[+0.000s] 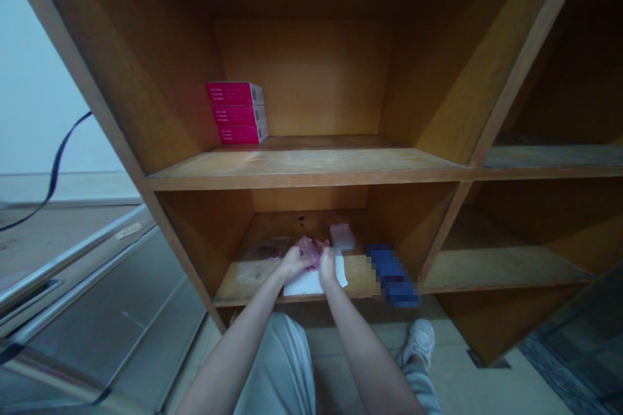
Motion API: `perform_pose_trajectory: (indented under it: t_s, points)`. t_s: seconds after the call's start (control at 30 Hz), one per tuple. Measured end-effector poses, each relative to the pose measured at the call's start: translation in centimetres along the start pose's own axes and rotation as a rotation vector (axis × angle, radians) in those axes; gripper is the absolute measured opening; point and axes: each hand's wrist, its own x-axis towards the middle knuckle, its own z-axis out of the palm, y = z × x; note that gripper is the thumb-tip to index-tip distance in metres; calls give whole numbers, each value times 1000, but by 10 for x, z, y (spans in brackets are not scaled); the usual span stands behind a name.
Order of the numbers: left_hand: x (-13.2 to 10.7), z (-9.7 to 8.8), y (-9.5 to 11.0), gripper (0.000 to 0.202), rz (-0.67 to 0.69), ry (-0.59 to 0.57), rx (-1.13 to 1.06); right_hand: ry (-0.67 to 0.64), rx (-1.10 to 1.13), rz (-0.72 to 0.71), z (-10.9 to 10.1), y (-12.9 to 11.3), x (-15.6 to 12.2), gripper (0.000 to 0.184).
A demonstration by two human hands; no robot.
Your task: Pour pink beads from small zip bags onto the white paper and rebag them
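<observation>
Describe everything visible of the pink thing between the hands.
The pink thing is crinkled and partly see-through, like thin plastic film, with darker reddish patches. It is bunched between the left hand and right hand, which both hold it, over a white sheet on the lower shelf. Whether it touches the sheet is unclear.

Wooden shelves (321, 157), a tiled floor (452, 363) and a pale wall (43, 84) mark an indoor setting (home or shop, it is unclear).

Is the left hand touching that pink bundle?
Touching. The head view shows the left hand against the pink bundle, no gap between them.
</observation>
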Motion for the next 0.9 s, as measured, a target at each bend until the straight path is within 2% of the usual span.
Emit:
perform_pose_trajectory:
  t_s: [0.17, 0.4, 0.6, 0.9]
  points:
    - [-2, 4, 7, 35, 49, -11, 148, 18, -44, -6, 0, -2, -1, 45]
    - [3, 5, 4, 33, 70, 10, 173, 51, -78, 4, 2, -14, -7, 43]
    - [1, 7, 6, 30, 92, 40, 199, 64, -100, 7, 2, -13, -6, 43]
    - [-3, 5, 14, 38, 119, -26, 230, 18, -142, -38, 1, -12, -7, 44]
